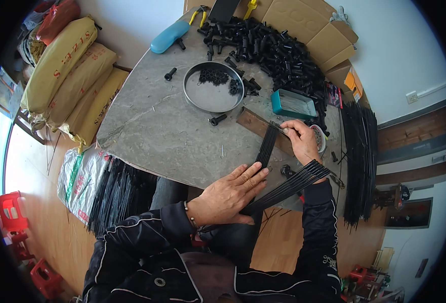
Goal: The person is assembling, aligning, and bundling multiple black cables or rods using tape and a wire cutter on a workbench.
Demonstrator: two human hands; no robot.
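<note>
My left hand lies flat with its fingers stretched, pressing on a bundle of thin black rods near the table's front edge. The rods' far ends rest on a brown flat bar. More thin black rods fan out from under this hand and pass over my right wrist. At the far tips of the first bundle, my right hand is closed in a pinch. What sits between its fingertips is too small to make out. A teal box of thin pins and a round tub stand beside it.
A round metal tray holds small black rings. Behind it lies a heap of black bolt-like parts, with a blue case at the left. Long black rods lie along the right side. Stacked sacks stand at the left.
</note>
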